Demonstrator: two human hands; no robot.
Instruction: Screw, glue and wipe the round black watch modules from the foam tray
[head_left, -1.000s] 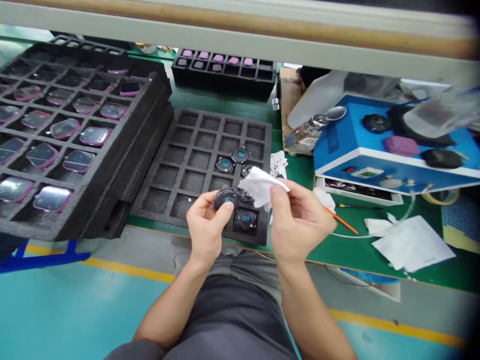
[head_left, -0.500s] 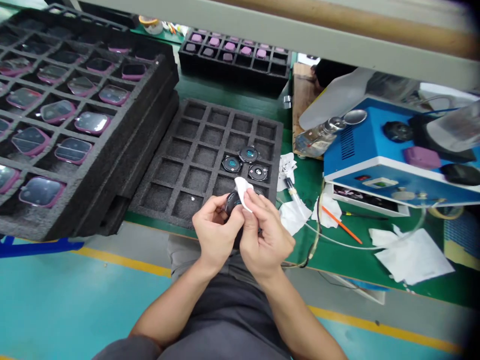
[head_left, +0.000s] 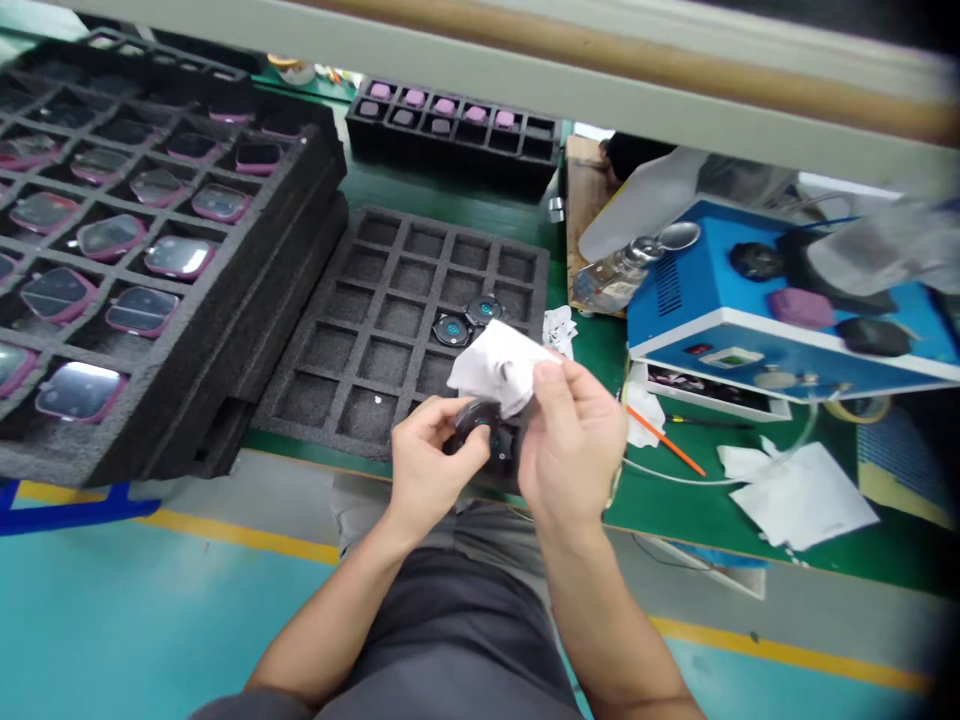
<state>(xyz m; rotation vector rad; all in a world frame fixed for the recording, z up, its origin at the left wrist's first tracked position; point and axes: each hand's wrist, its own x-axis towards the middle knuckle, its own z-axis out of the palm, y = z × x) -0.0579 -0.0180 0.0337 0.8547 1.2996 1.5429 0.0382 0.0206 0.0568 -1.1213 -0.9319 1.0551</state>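
My left hand (head_left: pixel 435 460) pinches a round black watch case (head_left: pixel 474 415) over the near edge of the foam tray. Held between the fingers and thumb of my right hand (head_left: pixel 574 440) is a white wipe (head_left: pixel 499 365) with a dark smudge, spread out just above the watch case. Two more round watch parts (head_left: pixel 453 330) with teal marks on their faces rest on the foam tray (head_left: pixel 360 340) behind the wipe. Another dark piece shows partly between my hands; the wipe and fingers hide the rest of it.
Stacked foam trays (head_left: pixel 187 330) with purple-rimmed pieces rise at the left. A black tray of purple and dark blocks (head_left: pixel 450 150) stands behind. To the right are a blue machine (head_left: pixel 675 310), a glass bottle (head_left: pixel 615 275), an orange stick (head_left: pixel 667 442) and white paper (head_left: pixel 806 495).
My right hand has moved away from the watch case to the right, opening out the wipe it holds. The left hand keeps the watch case in nearly the same place.
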